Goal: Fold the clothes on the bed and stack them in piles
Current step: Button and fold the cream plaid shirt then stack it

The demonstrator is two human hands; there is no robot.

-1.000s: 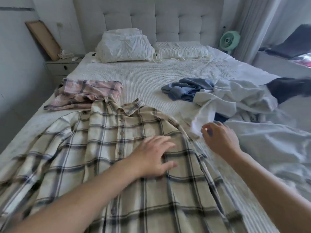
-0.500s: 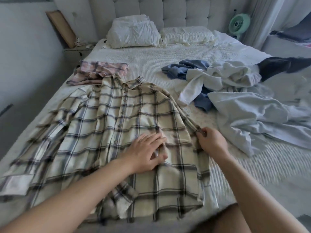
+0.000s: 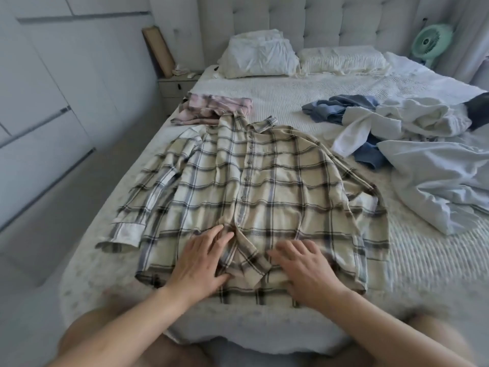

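White bed [image 3: 277, 96] beside pale wardrobes holds the plaid shirt [image 3: 264, 186]; left hand [image 3: 201, 263] and right hand [image 3: 304, 268] press its hem, fingers spread flat.

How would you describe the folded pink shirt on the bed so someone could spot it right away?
Start at the bed and go to its left edge, below the white pillow. The folded pink plaid shirt lies there, just beyond the collar of the spread-out beige plaid shirt. It is the only pink garment and the only folded one.
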